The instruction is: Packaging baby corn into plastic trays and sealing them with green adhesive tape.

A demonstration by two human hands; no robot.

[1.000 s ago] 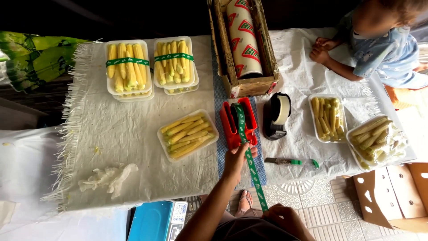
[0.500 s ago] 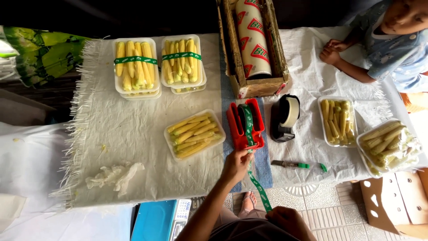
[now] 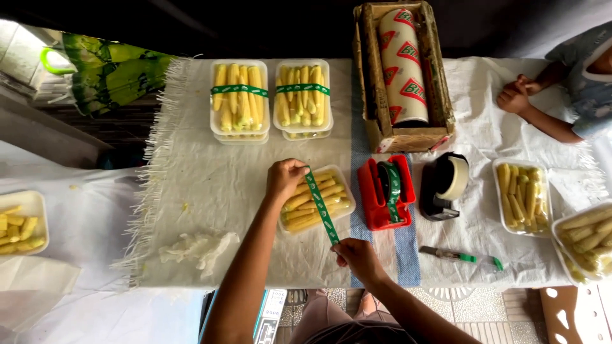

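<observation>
Tape [image 3: 322,208] is stretching diagonally btwn both hands, right over the open corn tray [image 3: 315,201]. Left hand [image 3: 285,179] is pinching the far end at the tray's upper-left edge, fingers closed on it. Right hand [image 3: 358,257] is pinching the near end just off the tray's lower-right corner, nearer the body. Long axis is running upper-left to lower-right, crossing the cobs at an angle. Tape is a narrow green strip w/ pale print, pulled taut. Red dispenser [image 3: 385,192] is sitting just right of the tray.
</observation>
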